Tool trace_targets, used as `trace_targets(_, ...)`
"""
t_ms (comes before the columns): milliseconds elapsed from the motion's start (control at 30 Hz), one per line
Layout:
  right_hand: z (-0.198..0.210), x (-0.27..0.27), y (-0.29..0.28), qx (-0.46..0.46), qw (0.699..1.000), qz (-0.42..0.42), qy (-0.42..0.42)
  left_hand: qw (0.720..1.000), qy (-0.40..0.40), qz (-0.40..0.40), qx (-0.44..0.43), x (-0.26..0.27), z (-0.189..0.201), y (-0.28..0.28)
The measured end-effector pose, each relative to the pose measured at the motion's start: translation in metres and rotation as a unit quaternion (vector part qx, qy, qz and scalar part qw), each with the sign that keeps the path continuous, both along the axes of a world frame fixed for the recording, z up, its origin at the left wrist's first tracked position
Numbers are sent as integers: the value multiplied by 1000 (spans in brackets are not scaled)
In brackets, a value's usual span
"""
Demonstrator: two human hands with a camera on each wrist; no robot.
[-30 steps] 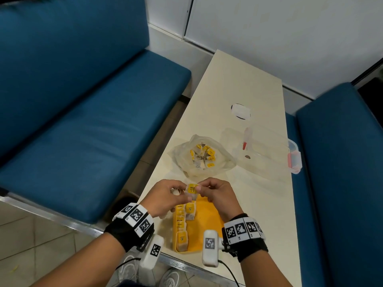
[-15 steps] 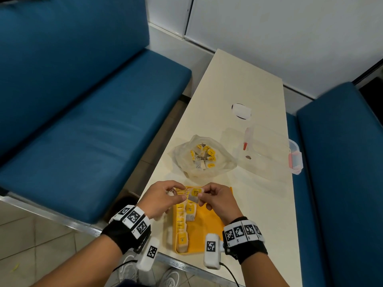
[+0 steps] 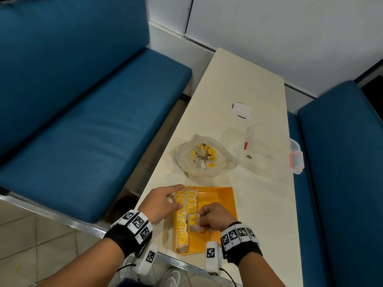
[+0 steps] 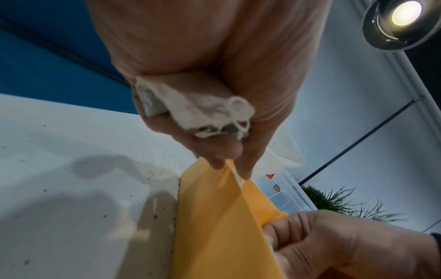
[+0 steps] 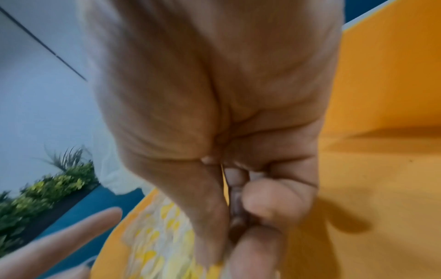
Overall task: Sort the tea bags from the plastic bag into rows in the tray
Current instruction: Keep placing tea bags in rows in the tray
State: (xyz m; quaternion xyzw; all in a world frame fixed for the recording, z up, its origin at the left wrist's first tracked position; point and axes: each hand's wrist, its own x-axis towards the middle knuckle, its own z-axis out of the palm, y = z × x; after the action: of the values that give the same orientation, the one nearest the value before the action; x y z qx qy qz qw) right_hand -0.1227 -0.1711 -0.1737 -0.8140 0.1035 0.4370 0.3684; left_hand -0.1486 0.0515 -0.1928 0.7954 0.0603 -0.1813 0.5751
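Right hand (image 3: 215, 217) curled, pinching one tea bag (image 3: 193, 222) over tray (image 3: 226, 204); left hand (image 3: 163, 201) clutches one crumpled tea bag (image 4: 193, 105), forefinger extended along two rows.

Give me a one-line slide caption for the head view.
Right hand pinches a tea bag over the orange tray while the left hand rests at the rows.
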Motion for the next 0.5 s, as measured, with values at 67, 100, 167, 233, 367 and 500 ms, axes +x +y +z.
trace_targets(67, -3, -2, 6, -1, 999, -26, -20, 1000, 5, -7, 7, -1, 0, -1)
trace_targets(100, -4, -3, 9, -1, 999, -39, -28, 1000, 6, -7, 7, -2, 0, -1)
trace_targets(167, -8, -4, 15, -3, 997, -67, -37, 1000, 11, -1, -1, -2, 0, 0)
trace_targets(233, -11, -6, 21, -9, 995, -94, -41, 1000, 15, 6, -9, -3, -1, 0)
trace_targets(367, -15, -10, 28, -27, 990, -125, -56, 1000, 22, 12, -6, -3, -5, 0)
trace_targets(500, -13, -10, 29, -39, 986, -138, -80, 1000, 25, 14, -8, -4, -7, -1)
